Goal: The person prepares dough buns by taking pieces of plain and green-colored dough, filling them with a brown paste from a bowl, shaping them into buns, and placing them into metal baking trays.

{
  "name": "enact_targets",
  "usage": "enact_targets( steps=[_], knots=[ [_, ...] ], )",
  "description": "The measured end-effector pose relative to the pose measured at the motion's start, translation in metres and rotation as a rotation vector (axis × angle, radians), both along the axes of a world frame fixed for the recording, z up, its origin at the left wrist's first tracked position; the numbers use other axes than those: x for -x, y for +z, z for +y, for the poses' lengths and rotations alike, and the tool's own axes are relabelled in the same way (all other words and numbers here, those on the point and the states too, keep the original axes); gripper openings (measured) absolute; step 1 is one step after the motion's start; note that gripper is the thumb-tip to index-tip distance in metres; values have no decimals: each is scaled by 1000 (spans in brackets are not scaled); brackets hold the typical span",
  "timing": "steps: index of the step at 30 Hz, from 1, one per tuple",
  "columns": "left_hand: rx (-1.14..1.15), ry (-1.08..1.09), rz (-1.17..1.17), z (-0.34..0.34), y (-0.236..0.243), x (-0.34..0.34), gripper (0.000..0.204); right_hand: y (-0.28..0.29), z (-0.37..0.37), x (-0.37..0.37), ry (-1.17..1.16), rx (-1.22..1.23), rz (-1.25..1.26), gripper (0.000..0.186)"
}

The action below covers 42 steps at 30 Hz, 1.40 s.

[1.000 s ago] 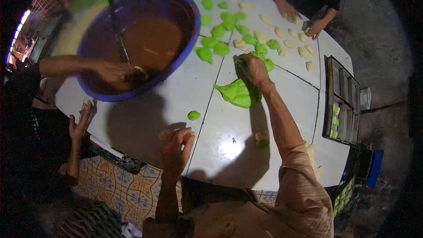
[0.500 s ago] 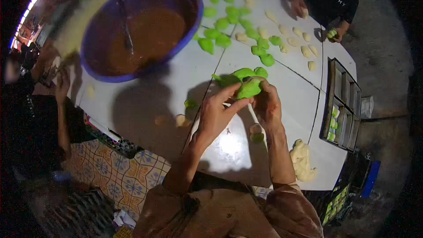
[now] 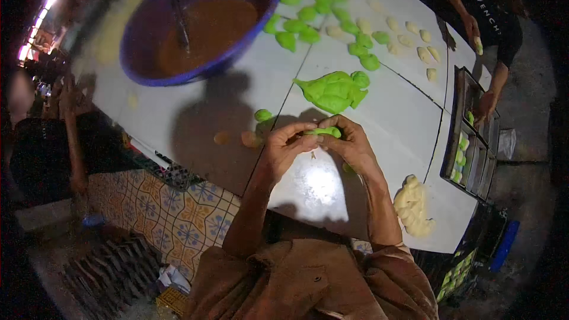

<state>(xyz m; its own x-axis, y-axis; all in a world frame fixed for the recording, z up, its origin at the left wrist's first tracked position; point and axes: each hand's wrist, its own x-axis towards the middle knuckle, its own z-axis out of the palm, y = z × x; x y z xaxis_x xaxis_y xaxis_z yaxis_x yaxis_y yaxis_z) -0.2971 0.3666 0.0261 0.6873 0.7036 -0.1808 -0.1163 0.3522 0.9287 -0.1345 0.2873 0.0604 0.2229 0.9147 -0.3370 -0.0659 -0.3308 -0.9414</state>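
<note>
Between my two hands, above the near part of the table, is a small piece of green dough (image 3: 328,131). My left hand (image 3: 288,148) pinches its left end with thumb and fingers. My right hand (image 3: 352,144) is closed round the other end, its thumb against the near side. The fingers cover much of the piece. Just beyond lies a larger, flattened lump of green dough (image 3: 329,92), with smaller bits at its right side. A little green ball (image 3: 262,115) rests to the left of my left hand. Right of my right forearm sits a cream dough lump (image 3: 413,210).
At the far left stands a purple basin (image 3: 198,74) of brown filling with a long-handled utensil (image 3: 179,15). Several green and cream dough pieces (image 3: 308,35) dot the far table. A compartmented metal tray (image 3: 474,169) lies at the right edge. Co-workers stand left and right.
The green piece has become smaller between my fingers, and my hands have closed in around it. The co-worker on the right now has a hand down at the tray. The view has shifted slightly.
</note>
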Motion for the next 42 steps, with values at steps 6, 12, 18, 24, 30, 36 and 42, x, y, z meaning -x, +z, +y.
enact_targets(
  steps=[6,12,18,24,30,36,42],
  knots=[
    [29,18,34,-1,-9,4,19,3,-1,13,118,168,-402,36],
    [-510,283,256,32,-30,27,21,0,-24,-11,576,18,-283,31],
    [-1363,138,883,80,-51,43,43,29,-13,15,-164,14,237,41],
    [-1387,-72,903,86,-53,63,81,-7,-8,18,-100,-17,196,35],
    [-1162,-240,740,72,21,58,98,-12,10,24,-249,-103,136,23],
    [-910,297,274,38,51,18,63,34,39,60,-369,-58,-100,16],
    [-607,600,-230,24,21,-21,63,44,62,77,-342,-318,513,31]
  ],
)
